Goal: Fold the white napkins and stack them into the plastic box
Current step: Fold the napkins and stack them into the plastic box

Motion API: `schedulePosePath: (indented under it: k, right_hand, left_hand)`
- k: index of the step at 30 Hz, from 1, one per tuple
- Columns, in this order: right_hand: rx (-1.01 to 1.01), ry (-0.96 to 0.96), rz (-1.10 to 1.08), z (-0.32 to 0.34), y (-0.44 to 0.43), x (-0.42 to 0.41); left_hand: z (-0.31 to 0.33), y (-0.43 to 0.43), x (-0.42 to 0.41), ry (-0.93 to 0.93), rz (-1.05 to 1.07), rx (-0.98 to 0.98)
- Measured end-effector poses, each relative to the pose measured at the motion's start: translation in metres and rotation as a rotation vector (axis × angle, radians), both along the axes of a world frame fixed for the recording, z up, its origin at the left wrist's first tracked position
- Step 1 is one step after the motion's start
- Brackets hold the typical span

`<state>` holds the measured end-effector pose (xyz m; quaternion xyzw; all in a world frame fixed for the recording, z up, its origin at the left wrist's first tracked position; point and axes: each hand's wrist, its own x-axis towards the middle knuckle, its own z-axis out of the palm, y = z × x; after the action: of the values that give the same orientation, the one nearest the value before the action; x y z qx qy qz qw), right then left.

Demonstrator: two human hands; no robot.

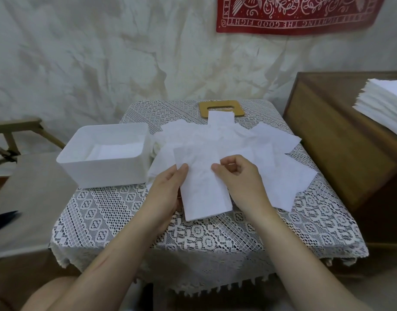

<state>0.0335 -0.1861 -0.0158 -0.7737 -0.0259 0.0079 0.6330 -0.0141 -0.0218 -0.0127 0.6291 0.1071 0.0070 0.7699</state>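
Some folded napkins are lying in the plastic box by the left edge of the table, lots of loose napkins are waiting in the middle, and the left hand and right hand are each pinching one side of a long napkin near the front edge.

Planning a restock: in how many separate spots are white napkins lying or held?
4: folded napkin held by left hand and right hand; loose heap on the lace table; napkins inside the plastic box; neat stack on the wooden cabinet. Heap may hide more.
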Motion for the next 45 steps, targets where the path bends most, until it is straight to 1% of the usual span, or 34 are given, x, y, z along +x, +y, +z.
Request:
schedulePosePath:
  k: [3, 5, 9, 14, 17, 20, 24, 31, 37, 40, 43, 45]
  right_hand:
    - [-0.002, 0.097, 0.106, 0.001, -0.003, -0.001]
    - [0.037, 0.115, 0.16, 0.001, -0.005, -0.001]
    - [0.082, 0.097, 0.196, -0.001, -0.003, 0.0]
    - [0.118, 0.029, 0.176, -0.003, -0.002, -0.002]
    - [0.12, 0.013, 0.166, 0.0, -0.002, -0.004]
    - [0.064, -0.012, 0.119, -0.001, -0.001, -0.002]
    - [-0.007, -0.035, 0.095, -0.002, 0.0, -0.002]
    - [-0.089, -0.093, 0.037, 0.002, -0.009, 0.002]
    - [-0.284, -0.207, -0.151, 0.013, -0.036, 0.014]
    - [-0.391, -0.25, -0.205, 0.014, -0.048, 0.019]
    - [-0.469, -0.184, -0.187, 0.01, -0.055, 0.024]
    - [-0.428, -0.085, -0.156, 0.008, -0.057, 0.029]
  left_hand:
    - [0.0, 0.004, 0.001, -0.016, 0.004, 0.015]
    - [-0.001, 0.006, 0.002, -0.024, 0.012, 0.041]
    - [-0.003, 0.007, 0.002, -0.042, 0.025, 0.07]
    - [-0.005, 0.006, 0.002, -0.003, -0.049, -0.006]
    - [-0.007, 0.004, 0.004, 0.015, -0.023, 0.036]
    - [-0.01, 0.004, 0.005, -0.004, 0.005, 0.1]
    - [-0.01, 0.004, 0.006, -0.012, 0.017, 0.135]
    - [-0.01, 0.006, 0.01, -0.006, 0.064, 0.126]
    - [-0.009, 0.017, 0.016, 0.03, 0.102, 0.131]
    - [-0.01, 0.016, 0.015, 0.04, 0.094, 0.146]
    - [-0.01, 0.015, 0.013, 0.038, 0.083, 0.153]
    - [-0.01, 0.015, 0.012, 0.039, 0.082, 0.157]
